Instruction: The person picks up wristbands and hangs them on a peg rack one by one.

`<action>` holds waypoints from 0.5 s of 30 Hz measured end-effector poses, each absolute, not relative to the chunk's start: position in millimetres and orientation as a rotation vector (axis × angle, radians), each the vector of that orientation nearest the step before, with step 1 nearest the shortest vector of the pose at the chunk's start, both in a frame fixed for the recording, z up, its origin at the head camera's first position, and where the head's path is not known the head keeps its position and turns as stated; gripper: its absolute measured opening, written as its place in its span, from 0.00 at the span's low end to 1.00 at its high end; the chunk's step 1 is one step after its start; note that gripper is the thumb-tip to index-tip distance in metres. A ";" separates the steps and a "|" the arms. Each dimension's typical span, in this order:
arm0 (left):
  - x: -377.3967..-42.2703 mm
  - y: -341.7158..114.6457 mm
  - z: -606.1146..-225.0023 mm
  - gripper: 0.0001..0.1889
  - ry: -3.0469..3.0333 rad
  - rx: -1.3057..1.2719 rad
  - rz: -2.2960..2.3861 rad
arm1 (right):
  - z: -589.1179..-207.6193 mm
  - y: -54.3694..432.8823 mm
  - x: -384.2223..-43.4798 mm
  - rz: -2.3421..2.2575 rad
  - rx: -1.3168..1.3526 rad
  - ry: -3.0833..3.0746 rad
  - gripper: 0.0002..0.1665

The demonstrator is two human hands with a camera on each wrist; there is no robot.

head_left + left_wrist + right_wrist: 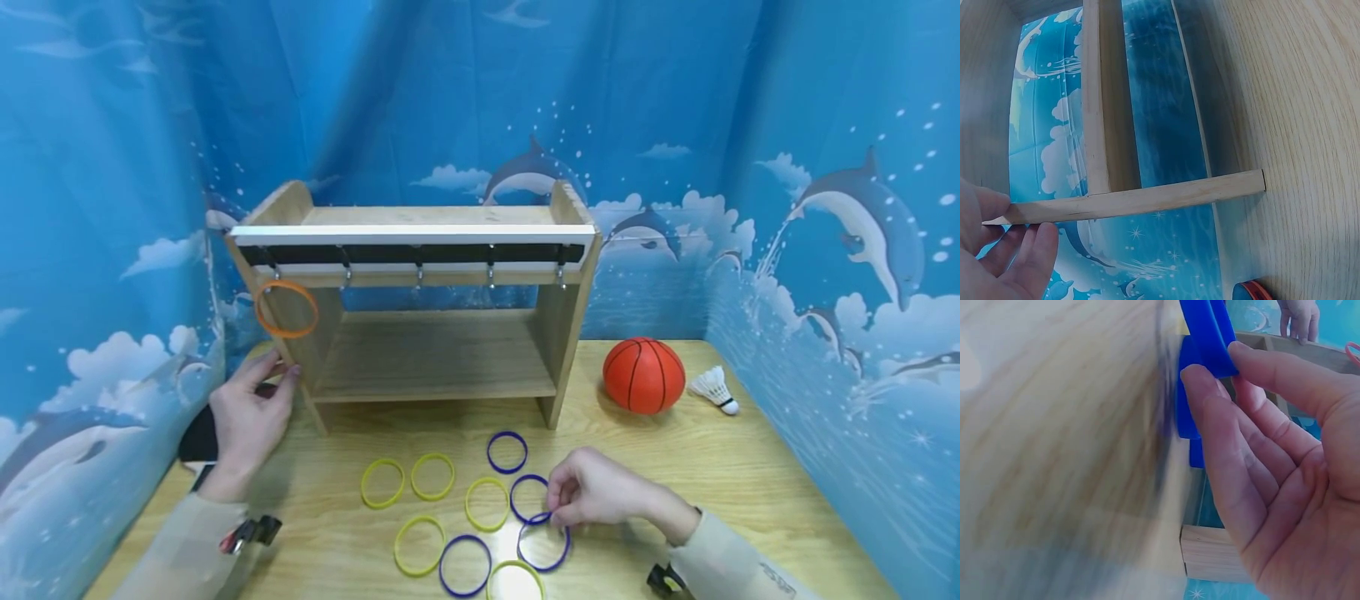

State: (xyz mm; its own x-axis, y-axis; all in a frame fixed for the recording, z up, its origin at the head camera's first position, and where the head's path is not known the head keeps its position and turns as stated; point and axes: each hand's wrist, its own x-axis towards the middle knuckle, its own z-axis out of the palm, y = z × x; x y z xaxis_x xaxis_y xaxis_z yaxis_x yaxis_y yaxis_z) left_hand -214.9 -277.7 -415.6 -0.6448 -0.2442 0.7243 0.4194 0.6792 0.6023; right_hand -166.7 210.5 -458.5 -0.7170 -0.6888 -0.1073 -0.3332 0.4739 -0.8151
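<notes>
My left hand [251,412] grips the edge of the left side panel of a wooden shelf rack [442,392]. In the left wrist view, the thumb and fingers lie on opposite sides of that panel [1147,201]. Over the table, my right hand [596,490] pinches a blue ring [1209,334] between thumb and fingertips. In the head view that ring [564,554] overlaps another blue ring [513,498]. An orange ring [315,315] hangs from the leftmost hook [277,272] of the rack's front rail.
Several yellow rings [396,546] and more blue rings [489,560] lie on the table [675,517]. A red ball [643,375] and a shuttlecock [714,389] stand right of the rack. A black paddle [198,437] lies behind the left hand. Dolphin-printed curtains [420,100] surround the table.
</notes>
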 end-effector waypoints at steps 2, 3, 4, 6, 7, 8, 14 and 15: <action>-214.7 -277.5 -415.5 0.16 -2.042 -0.134 -0.999 | -456.2 210.8 -166.6 -1.143 -0.862 2.299 0.06; -214.6 -277.5 -415.5 0.16 -2.039 -0.134 -1.001 | -455.5 210.9 -166.7 -1.142 -0.859 2.301 0.06; -214.6 -277.5 -415.5 0.16 -2.036 -0.136 -1.004 | -455.0 211.1 -166.8 -1.141 -0.858 2.302 0.06; -214.6 -277.7 -415.8 0.15 -2.029 -0.138 -1.007 | -454.1 211.7 -166.9 -1.134 -0.864 2.311 0.06; -214.3 -277.5 -415.5 0.15 -2.031 -0.141 -1.007 | -453.6 212.0 -166.9 -1.132 -0.859 2.313 0.06; -214.6 -277.8 -415.7 0.14 -2.031 -0.143 -1.005 | -453.0 212.4 -166.9 -1.128 -0.859 2.318 0.06; -214.7 -278.1 -416.4 0.16 -2.049 -0.143 -0.975 | -446.2 214.2 -167.6 -1.121 -0.923 2.344 0.05; -214.5 -278.0 -416.3 0.16 -2.050 -0.143 -0.975 | -444.6 214.3 -167.9 -1.120 -0.935 2.346 0.05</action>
State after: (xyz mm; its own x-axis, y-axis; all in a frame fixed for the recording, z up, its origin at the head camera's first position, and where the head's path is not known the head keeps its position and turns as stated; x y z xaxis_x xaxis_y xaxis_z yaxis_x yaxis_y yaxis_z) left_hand -214.5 -278.0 -416.3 -0.6406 -0.2335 0.7315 0.4199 0.6911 0.5883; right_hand -167.9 214.3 -444.6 -0.7081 -0.7044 -0.0494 -0.4044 0.4619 -0.7894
